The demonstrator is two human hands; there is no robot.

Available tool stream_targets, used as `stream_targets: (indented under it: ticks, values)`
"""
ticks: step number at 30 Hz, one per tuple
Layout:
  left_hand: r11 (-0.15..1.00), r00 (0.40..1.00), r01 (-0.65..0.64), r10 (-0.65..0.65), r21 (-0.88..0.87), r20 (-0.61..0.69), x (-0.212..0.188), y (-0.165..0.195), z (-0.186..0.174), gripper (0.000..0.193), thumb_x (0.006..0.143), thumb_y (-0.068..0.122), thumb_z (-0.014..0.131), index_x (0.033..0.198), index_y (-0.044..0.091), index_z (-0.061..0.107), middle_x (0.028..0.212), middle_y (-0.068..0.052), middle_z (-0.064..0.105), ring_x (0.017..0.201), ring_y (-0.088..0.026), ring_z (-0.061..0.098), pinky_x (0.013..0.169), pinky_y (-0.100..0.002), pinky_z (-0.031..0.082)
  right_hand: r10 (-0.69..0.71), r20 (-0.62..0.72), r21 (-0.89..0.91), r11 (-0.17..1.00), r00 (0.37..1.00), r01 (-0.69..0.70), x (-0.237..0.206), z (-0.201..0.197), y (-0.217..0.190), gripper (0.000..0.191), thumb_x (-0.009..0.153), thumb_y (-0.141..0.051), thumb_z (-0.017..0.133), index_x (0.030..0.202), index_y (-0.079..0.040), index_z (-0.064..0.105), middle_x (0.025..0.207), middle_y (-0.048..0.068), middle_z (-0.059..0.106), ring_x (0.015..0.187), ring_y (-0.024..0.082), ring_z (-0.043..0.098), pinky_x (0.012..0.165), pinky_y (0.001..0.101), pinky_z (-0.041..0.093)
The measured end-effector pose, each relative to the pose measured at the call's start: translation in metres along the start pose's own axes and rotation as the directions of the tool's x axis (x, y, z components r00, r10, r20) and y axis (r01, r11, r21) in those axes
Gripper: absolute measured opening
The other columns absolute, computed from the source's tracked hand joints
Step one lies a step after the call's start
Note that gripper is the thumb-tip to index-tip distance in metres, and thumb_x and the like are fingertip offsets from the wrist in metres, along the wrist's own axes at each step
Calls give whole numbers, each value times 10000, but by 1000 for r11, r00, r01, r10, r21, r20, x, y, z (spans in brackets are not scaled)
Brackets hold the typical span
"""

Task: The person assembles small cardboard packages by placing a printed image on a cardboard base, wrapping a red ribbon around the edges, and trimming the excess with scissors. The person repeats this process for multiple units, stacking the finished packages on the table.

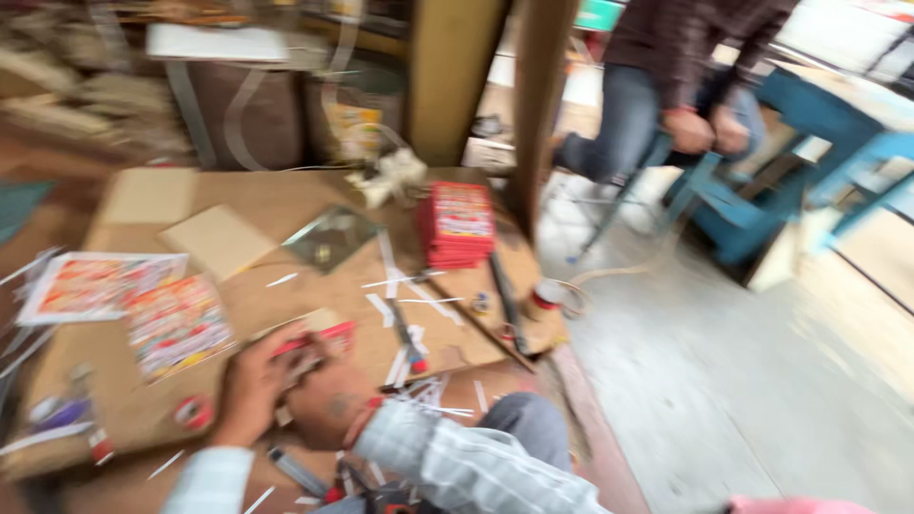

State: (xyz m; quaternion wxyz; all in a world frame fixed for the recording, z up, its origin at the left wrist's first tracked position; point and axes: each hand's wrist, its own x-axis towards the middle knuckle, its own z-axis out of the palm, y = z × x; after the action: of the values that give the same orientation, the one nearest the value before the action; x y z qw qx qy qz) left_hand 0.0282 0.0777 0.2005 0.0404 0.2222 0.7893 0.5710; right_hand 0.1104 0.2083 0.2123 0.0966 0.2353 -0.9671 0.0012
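The picture is blurred by motion. My left hand (252,385) and my right hand (331,405) are close together at the near edge of a low wooden board (276,205). Both close around a small red and white object (312,347); its exact kind is too blurred to tell. A stack of red printed cards (459,224) lies at the board's far right. Colourful printed sheets (176,324) lie to the left of my hands. White paper strips (409,286) are scattered across the middle of the board.
Plain cardboard squares (217,240) and a glass pane (331,238) lie on the board. A tape roll (193,411) sits near my left hand. A person in jeans (657,86) sits on a blue bench (762,205) at the right. A wooden post (538,105) stands behind the board.
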Motion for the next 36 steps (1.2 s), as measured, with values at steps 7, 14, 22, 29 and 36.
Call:
stream_targets:
  ticks: [7,14,22,29,36]
  values:
    - [949,974,-225,223,221,36,1,-46,0,428,930,80,610,1356,86,652,1158,-151,762,1023,-214,744,878,-340,561,7,29,-90,996,1000,-4,3,-33,-5,324,665,-447,730,876,-214,810,892,64,777,1040,303,720,1244,591,304]
    - [978,953,-128,167,-165,251,45,-111,7,499,958,23,553,1456,47,581,1263,-167,727,1120,-217,709,996,-351,523,54,37,-102,993,998,-50,-5,-36,5,279,715,-346,697,939,-201,780,915,48,769,1033,266,717,1204,584,374]
    - [960,970,-241,233,-142,-72,35,-122,74,503,979,31,544,1481,42,557,1320,-174,688,1188,-228,670,1056,-362,488,119,7,-93,989,993,-118,-7,-36,12,298,759,-322,682,1017,-184,739,964,53,748,1032,268,716,1171,560,397]
    - [969,974,-211,220,-130,61,45,-114,53,507,997,38,536,1504,37,536,1370,-180,654,1247,-238,635,1109,-372,457,122,-4,-68,990,992,-122,-6,-32,18,319,797,-300,669,1085,-169,703,1007,57,729,1031,270,716,1142,539,417]
    - [955,903,-260,293,-145,315,54,-129,3,512,1015,45,529,1527,33,515,1419,-187,620,1306,-247,601,1162,-381,427,89,-106,62,995,990,-83,-15,-21,15,343,835,-279,655,1154,-154,667,1050,61,711,1030,271,716,1113,518,437]
